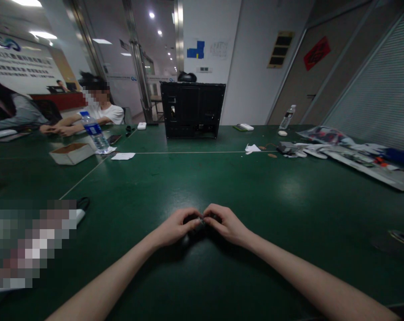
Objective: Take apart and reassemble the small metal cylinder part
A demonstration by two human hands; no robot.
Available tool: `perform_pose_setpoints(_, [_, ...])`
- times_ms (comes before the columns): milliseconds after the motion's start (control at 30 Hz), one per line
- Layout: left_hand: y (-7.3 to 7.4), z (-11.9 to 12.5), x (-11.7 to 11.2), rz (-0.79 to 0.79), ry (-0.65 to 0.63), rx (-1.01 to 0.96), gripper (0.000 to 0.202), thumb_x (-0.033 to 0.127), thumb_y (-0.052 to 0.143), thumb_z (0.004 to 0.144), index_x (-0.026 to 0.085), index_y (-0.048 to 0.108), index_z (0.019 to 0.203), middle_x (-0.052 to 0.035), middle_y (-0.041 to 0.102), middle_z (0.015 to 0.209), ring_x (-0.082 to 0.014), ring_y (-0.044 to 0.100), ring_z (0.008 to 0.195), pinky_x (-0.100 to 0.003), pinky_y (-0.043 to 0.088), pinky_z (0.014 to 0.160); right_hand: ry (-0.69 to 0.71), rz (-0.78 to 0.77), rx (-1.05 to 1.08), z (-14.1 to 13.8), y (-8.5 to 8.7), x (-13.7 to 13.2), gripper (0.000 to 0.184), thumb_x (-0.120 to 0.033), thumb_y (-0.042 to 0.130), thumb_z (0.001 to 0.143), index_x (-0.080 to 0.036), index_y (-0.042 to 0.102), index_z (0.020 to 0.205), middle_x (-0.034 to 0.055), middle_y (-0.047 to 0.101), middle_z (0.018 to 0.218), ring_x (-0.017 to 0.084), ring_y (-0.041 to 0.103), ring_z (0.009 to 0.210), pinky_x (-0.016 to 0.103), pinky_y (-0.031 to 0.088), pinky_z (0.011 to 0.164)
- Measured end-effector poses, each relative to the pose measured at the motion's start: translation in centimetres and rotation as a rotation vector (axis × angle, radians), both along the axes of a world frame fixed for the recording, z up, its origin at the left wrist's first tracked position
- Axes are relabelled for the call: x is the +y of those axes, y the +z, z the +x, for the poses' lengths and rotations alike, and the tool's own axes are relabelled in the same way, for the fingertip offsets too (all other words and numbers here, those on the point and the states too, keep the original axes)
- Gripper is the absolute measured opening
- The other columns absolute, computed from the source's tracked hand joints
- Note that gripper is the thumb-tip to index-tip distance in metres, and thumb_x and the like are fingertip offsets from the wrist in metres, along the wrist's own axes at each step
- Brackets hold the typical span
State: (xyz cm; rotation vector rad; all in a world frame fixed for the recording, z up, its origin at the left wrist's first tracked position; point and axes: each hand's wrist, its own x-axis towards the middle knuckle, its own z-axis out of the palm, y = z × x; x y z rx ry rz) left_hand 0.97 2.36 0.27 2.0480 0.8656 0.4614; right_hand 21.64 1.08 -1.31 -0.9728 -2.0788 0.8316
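Close together over the green tabletop [255, 187], my two hands meet at a small dark object [197, 227]. My left hand [180, 227] is closed, thumb and fingers curled round the object. From the other side my right hand [226, 225] pinches at its right end, thumb and fingertips pressed together. Fingers cover most of the object, so its kind is unclear. It looks dark and rounded, with a light spot near my left thumb. The fingertips of both hands nearly touch each other.
A black monitor-like panel [193, 109] stands at the back. Left are an open white box [71, 154], a water bottle [95, 133] and a seated person [103, 107]. Right are another bottle [287, 117], a cluttered white board [372, 167] and a dark round roll [393, 240].
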Motion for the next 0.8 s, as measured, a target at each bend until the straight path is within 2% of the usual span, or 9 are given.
perform_pose_setpoints(233, [-0.44,-0.1,0.16,-0.017,-0.007,-0.041,0.031,0.037,0.041,0.093,0.015,0.059,0.102,-0.0038,0.062,0.093,-0.0176,0.055,0.085,-0.026,0.041,0.077,-0.005,-0.029,0.049,0.16,-0.09,0.22,0.007,-0.019,0.054,0.086,-0.017,0.06,0.089,0.0014,0.058,0.08,0.013,0.053,0.072,0.024,0.042,0.065])
perform_pose_setpoints(400, [-0.03,-0.07,0.02,-0.013,-0.006,-0.029,0.03,0.036,0.042,0.092,0.015,0.06,0.103,-0.0041,0.063,0.095,-0.0178,0.055,0.086,-0.026,0.041,0.078,-0.005,-0.052,0.044,0.26,-0.18,0.29,0.007,-0.02,0.055,0.085,-0.018,0.061,0.089,0.0015,0.059,0.08,0.012,0.053,0.07,0.023,0.041,0.061])
perform_pose_setpoints(533, [0.31,-0.01,-0.12,-0.02,-0.01,-0.027,0.028,0.034,0.042,0.092,0.015,0.06,0.102,-0.0035,0.063,0.095,-0.0178,0.056,0.086,-0.025,0.041,0.078,-0.003,-0.032,0.027,0.3,-0.22,0.29,0.007,-0.02,0.056,0.084,-0.017,0.061,0.088,0.0015,0.059,0.08,0.013,0.054,0.072,0.024,0.041,0.064])
perform_pose_setpoints(800, [0.19,0.02,-0.03,-0.014,0.004,-0.016,0.026,0.033,0.045,0.091,0.016,0.061,0.103,-0.0045,0.063,0.097,-0.0186,0.057,0.089,-0.026,0.042,0.078,0.005,-0.042,0.024,0.32,-0.06,0.21,0.008,-0.021,0.055,0.085,-0.017,0.061,0.087,0.0017,0.059,0.079,0.013,0.053,0.071,0.024,0.041,0.063])
